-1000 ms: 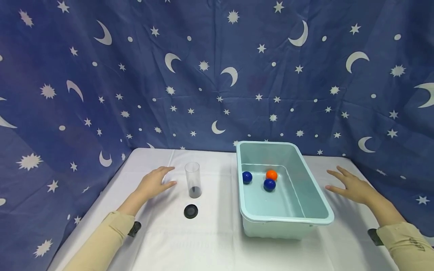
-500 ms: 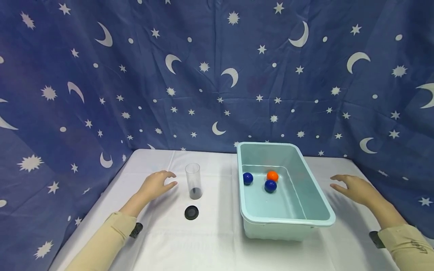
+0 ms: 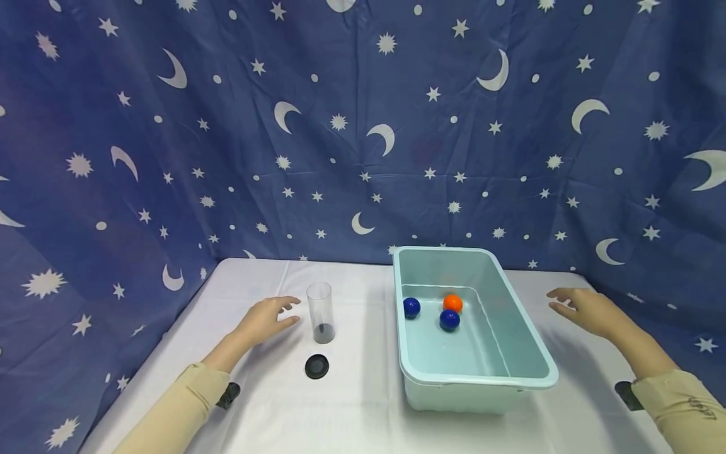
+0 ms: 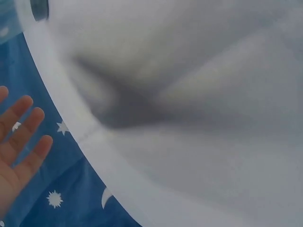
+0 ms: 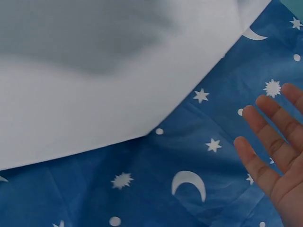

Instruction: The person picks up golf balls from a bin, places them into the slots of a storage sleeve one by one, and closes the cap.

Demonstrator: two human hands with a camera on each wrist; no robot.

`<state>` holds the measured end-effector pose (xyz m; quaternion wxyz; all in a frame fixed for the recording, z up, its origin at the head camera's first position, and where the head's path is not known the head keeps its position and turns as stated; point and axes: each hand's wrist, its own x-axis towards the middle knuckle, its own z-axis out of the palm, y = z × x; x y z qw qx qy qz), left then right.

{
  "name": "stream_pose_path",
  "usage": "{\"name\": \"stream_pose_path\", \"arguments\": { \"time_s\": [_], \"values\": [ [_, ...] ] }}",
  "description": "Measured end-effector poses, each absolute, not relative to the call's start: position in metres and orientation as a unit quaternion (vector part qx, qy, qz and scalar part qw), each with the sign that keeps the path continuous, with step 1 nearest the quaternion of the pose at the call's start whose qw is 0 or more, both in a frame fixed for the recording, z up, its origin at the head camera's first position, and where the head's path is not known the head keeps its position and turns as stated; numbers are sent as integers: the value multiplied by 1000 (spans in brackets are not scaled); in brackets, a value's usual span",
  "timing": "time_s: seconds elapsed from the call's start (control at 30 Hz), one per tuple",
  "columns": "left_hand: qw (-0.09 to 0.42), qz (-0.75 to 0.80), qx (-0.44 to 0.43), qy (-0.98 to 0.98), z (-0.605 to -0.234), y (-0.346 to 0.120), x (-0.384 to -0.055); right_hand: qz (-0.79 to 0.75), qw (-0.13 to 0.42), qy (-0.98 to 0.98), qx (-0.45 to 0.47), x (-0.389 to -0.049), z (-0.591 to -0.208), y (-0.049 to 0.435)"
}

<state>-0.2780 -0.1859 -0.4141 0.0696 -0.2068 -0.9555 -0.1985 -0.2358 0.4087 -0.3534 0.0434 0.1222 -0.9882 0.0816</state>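
Observation:
A clear, open-topped cylinder point(image 3: 320, 309) with a dark bottom stands upright on the white table. My left hand point(image 3: 263, 321) hovers just to its left, fingers loosely bent, holding nothing and apart from it. In front of the cylinder lies a round black disc point(image 3: 316, 366) that looks like a lid. A pale teal plastic bin point(image 3: 479, 381) contains an orange ball point(image 3: 452, 302) and two blue balls, one near the left wall point(image 3: 411, 308) and one near the orange one point(image 3: 450, 320). Beyond the bin's right side my right hand point(image 3: 592, 312) hangs with relaxed fingers and nothing in it.
A white cloth covers the table point(image 3: 317, 416). Dark blue fabric point(image 3: 363, 157) with moons and stars hangs behind and along both sides. The bin's raised walls stand between the right hand and the cylinder.
The right hand's spread fingers have come closer together and bent slightly. The left hand stays nearly in place beside the cylinder. The head view has tilted up a little; the objects keep their places.

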Motion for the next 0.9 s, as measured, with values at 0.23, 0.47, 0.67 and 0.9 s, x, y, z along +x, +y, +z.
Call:
{"name": "stream_pose_path", "arguments": {
  "time_s": [0.23,0.47,0.67,0.9],
  "values": [
    [31,-255,-216,-942,-414,-181,-280,79,59,-985,140,-238,-338,402],
    [-2,-356,-276,-893,-416,-183,-284,71,60,-986,136,-240,-325,396],
    [-48,-422,-216,-879,-418,-175,-282,64,49,-986,145,-242,-313,387],
    [-69,-475,-185,-857,-425,-170,-280,54,49,-985,156,-239,-300,371]
  ]
}}
